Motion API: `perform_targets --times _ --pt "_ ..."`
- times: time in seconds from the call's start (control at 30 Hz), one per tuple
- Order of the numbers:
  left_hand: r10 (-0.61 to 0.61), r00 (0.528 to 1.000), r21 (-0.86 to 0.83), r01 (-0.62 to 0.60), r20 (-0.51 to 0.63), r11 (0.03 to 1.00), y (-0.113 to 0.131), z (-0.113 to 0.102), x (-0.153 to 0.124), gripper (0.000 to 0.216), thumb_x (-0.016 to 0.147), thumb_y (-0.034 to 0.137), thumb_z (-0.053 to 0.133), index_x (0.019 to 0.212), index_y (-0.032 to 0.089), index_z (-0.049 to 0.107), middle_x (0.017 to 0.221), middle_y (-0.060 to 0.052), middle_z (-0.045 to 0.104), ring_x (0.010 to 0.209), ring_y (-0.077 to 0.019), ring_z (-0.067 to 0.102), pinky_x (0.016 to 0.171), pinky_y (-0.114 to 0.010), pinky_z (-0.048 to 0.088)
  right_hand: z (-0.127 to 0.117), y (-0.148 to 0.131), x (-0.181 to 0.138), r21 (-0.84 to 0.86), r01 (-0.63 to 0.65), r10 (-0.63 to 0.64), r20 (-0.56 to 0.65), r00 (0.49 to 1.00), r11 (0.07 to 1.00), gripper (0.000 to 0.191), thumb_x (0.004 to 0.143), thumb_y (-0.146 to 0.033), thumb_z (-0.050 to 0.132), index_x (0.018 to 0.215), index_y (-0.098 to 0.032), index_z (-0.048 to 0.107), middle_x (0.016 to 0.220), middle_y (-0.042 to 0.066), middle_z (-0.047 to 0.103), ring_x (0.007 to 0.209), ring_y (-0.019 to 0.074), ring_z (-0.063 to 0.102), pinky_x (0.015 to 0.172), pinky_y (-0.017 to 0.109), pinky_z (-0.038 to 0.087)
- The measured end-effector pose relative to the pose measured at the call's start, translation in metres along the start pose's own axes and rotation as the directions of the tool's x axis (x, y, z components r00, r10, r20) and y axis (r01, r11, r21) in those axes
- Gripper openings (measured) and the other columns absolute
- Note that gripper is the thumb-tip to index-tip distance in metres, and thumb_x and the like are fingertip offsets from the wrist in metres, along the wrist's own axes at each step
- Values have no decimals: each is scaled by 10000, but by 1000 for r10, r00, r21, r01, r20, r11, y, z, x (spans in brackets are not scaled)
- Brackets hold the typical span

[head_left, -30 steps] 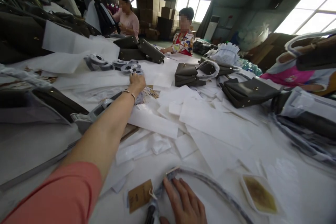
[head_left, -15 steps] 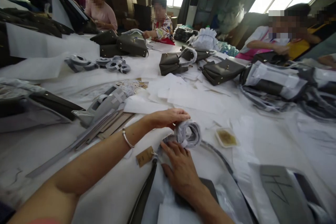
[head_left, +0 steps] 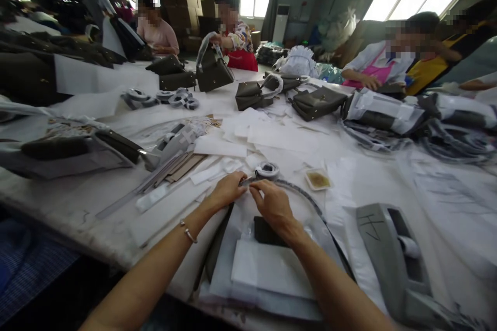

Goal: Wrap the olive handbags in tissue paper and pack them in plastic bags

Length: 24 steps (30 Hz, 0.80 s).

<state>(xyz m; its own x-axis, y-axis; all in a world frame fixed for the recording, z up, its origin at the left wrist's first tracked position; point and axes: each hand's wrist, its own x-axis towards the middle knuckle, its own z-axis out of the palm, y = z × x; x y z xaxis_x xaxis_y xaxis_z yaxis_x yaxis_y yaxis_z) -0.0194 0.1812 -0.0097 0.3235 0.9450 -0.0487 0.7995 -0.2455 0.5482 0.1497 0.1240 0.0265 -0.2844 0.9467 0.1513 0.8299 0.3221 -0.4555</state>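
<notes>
In front of me lies a handbag with a translucent wrap and a white sheet (head_left: 267,266) over it. Its plastic-wrapped handle (head_left: 306,195) arches up past both hands. My left hand (head_left: 229,189) is closed on the handle's top left, fingertips pinching it. Close beside it, my right hand (head_left: 274,207) bends over the bag, its thumb and fingers pinched at the same stretch of handle. What lies right between those fingertips is partly hidden. Just beyond the handle sits a coiled, plastic-wrapped strap (head_left: 267,169), touched by neither hand.
A grey tape dispenser (head_left: 392,253) stands at right, a small dish (head_left: 318,180) beyond the handle. Card strips (head_left: 180,170) and a partly wrapped bag (head_left: 77,147) lie left. Dark bags (head_left: 318,102) are farther back. Across the table, a co-worker in a red apron (head_left: 243,59) lifts a bag.
My left hand has left the coiled strap and moved down to the handle; the coil now lies beyond it. My right hand has lifted from lying flat into a pinch. The brown tag is out of sight.
</notes>
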Motion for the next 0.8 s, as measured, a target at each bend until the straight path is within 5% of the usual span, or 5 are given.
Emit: perform_targets --times 0.1,0.27,0.4,0.57,0.8 --pt "-4 999 68 8 -51 998 4 15 -6 324 827 128 580 1142 202 577 1176 -72 634 1136 -211 576 1000 -326 439 -14 11 13 -147 -8 3 -38 999 989 267 965 -288 497 1162 -209 659 1196 87 677 1120 224 579 982 327 412" --pt "-11 998 153 21 -70 988 13 20 -15 306 883 112 494 1173 197 544 1185 -83 608 1149 -204 566 999 -318 439 -19 33 32 -346 12 28 108 994 938 491 892 -207 601 1370 -154 503 1354 138 600 1266 244 507 1043 366 350" --pt "-15 999 199 22 -35 980 17 15 -34 332 851 93 503 1160 209 535 1151 -72 617 1077 -211 613 913 -314 485 -27 26 25 -392 56 -7 125 992 918 472 886 -217 630 1344 -167 528 1183 140 695 1178 249 580 1073 399 284" --pt "-12 1000 235 10 5 972 17 8 -55 268 846 162 553 1109 213 565 1068 -77 633 936 -244 665 833 -366 515 -33 -5 -9 -466 33 35 136 990 884 512 915 -426 613 1360 -193 516 1041 132 737 1005 276 667 893 368 412" --pt "52 998 211 -47 -20 976 20 13 -43 289 887 210 571 1176 211 578 1196 -96 601 1157 -246 558 977 -359 469 -31 -3 -21 -380 -4 50 112 992 925 266 974 -296 495 1136 -210 687 1142 84 720 1070 222 641 911 300 432"
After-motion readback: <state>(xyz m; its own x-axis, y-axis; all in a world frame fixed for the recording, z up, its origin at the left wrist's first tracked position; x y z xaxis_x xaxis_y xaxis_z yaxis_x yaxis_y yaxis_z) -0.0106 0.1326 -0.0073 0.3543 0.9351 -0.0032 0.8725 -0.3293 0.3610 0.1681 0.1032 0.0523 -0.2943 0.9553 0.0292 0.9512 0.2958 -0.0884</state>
